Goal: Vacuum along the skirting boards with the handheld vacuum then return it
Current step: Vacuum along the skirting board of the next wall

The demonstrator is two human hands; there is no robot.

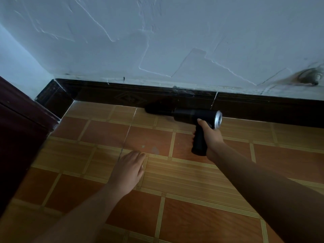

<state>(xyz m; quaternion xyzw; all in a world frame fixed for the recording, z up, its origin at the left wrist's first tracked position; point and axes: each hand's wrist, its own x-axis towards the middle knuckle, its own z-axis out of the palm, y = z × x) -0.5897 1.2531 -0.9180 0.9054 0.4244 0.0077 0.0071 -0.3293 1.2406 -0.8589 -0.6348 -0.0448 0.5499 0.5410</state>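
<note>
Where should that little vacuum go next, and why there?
Probably slide it left along the skirting board toward the corner. The right hand holds the handheld vacuum with its nozzle low at the board's foot, pointing that way, and the left hand is flat on the floor as support.

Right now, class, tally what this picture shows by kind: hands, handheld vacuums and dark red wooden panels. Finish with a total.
Hands: 2, the left hand and the right hand
Vacuums: 1, the handheld vacuum, gripped by the right hand
Panels: 1, the dark red wooden panel at the left edge
Total: 4
</note>
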